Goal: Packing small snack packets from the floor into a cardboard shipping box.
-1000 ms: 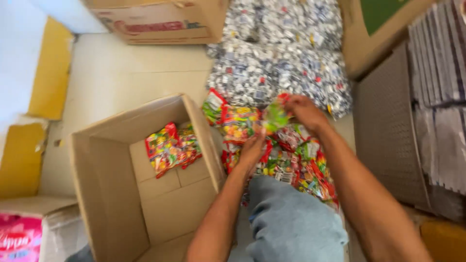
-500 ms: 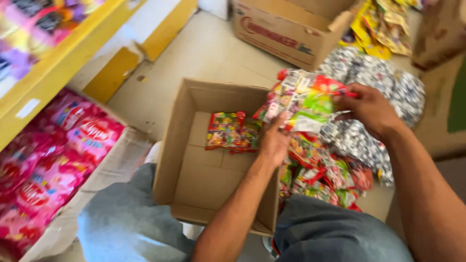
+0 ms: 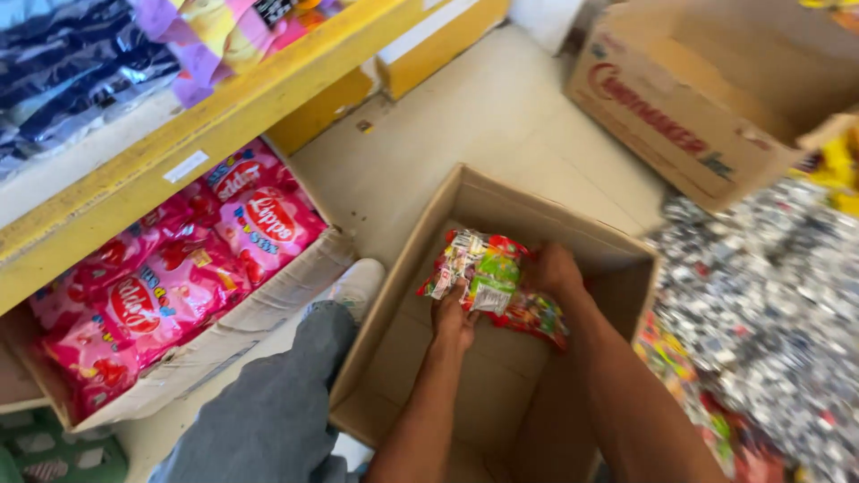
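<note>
An open cardboard box [image 3: 407, 268] stands on the floor in front of me. Both my hands are inside it, holding a bundle of colourful candy packets [image 3: 483, 268]. My left hand [image 3: 454, 320] grips the bundle from below. My right hand [image 3: 555, 271] holds its right side. More colourful packets [image 3: 540, 315] lie on the box floor under the bundle, partly hidden by my hands.
A pile of silver packets [image 3: 761, 304] and colourful packets [image 3: 689, 385] lies at the right. A large cardboard box [image 3: 680, 116] stands at the far right. At left, a carton of pink bags [image 3: 170, 286] sits under a yellow shelf [image 3: 197, 143]. My jeans leg [image 3: 268, 402] is beside the box.
My hands carried the bundle of candy packets from the pile at the right, over the box rim and down into the box. My view swung left toward the shelf.
</note>
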